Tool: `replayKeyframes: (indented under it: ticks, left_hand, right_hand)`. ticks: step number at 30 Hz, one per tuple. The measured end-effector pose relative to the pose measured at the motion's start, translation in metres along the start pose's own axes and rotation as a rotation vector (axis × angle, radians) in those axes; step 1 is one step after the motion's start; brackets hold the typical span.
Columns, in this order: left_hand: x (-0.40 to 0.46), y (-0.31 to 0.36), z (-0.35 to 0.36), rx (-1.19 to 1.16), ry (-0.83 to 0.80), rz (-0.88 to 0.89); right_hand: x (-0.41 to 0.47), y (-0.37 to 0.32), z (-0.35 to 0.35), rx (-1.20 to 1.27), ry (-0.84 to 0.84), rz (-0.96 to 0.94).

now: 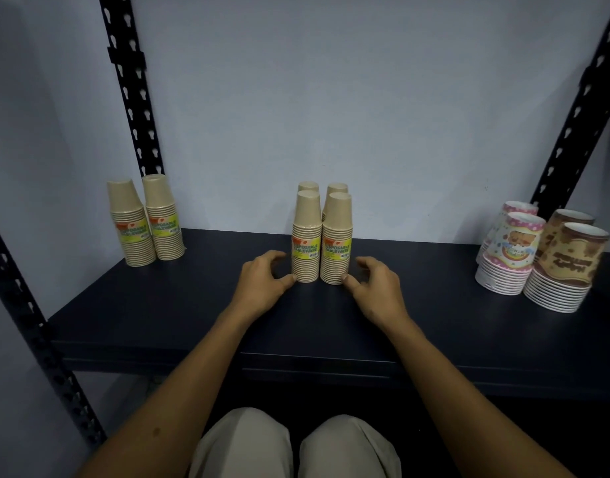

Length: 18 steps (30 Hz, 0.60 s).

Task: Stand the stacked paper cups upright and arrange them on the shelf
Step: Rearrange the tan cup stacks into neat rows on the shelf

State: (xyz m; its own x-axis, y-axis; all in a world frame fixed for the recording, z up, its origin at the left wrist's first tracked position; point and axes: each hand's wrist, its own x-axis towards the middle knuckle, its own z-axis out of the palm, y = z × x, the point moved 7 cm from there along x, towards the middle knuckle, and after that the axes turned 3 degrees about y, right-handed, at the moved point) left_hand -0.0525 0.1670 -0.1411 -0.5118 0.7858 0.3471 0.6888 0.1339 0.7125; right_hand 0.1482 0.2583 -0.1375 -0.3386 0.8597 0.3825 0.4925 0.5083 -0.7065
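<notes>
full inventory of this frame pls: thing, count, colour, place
Tan paper cup stacks with yellow labels, left: 2, upright side by side, back left of shelf.
Tan paper cup stacks with yellow labels, centre: 4, upright in a two-by-two block, middle of shelf between the hands.
Pink-and-white patterned cup stacks: 2, right side of shelf, leaning.
Brown patterned cup stacks: 2, far right, leaning.
Dark shelf board: 1, navy-black.
Black perforated uprights: at least 3, left and right edges.
Pale wall: behind shelf.
Left hand: open, thumb at front-left centre stack.
Right hand: open, thumb at front-right centre stack.
Knees in beige trousers: bottom centre.
</notes>
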Motion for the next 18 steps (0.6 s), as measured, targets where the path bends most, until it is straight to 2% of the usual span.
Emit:
replayKeyframes:
  ticks: [4, 8, 13, 18]
  left_hand:
    - [-0.015, -0.013, -0.015, 0.122, -0.023, 0.004]
    - [-0.030, -0.027, -0.032, 0.240, -0.085, 0.008]
    - [-0.044, -0.044, -0.063, 0.329, -0.100, 0.014]
    - [-0.051, -0.075, -0.109, 0.344, -0.060, -0.091]
  right_hand:
    - [-0.025, -0.004, -0.009, -0.105, -0.029, -0.036]
    - [-0.045, -0.025, 0.002, -0.185, -0.196, -0.169]
    - [-0.057, -0.062, 0.040, -0.282, -0.363, -0.360]
    - [-0.056, -0.108, 0.091, -0.276, -0.438, -0.489]
